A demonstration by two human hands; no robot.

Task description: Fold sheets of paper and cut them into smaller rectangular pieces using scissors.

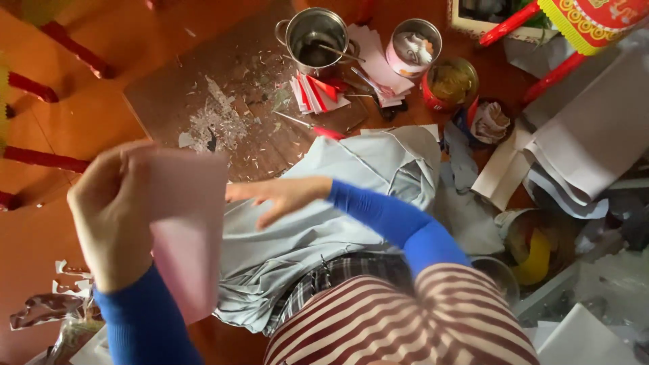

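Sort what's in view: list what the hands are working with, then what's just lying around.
In hand:
left hand holding the pink paper sheet
right hand open over the grey cloth

Lying about:
steel pot
pink tin
red tin
folded red and white papers
paper scraps
white paper stack

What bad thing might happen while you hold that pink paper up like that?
The left hand pinches the thin pink paper at one edge, so it might crease or tear. The right hand hovers apart from it, open. Scissors and a steel pot sit on the cluttered floor; a careless reach might knock or snag them.
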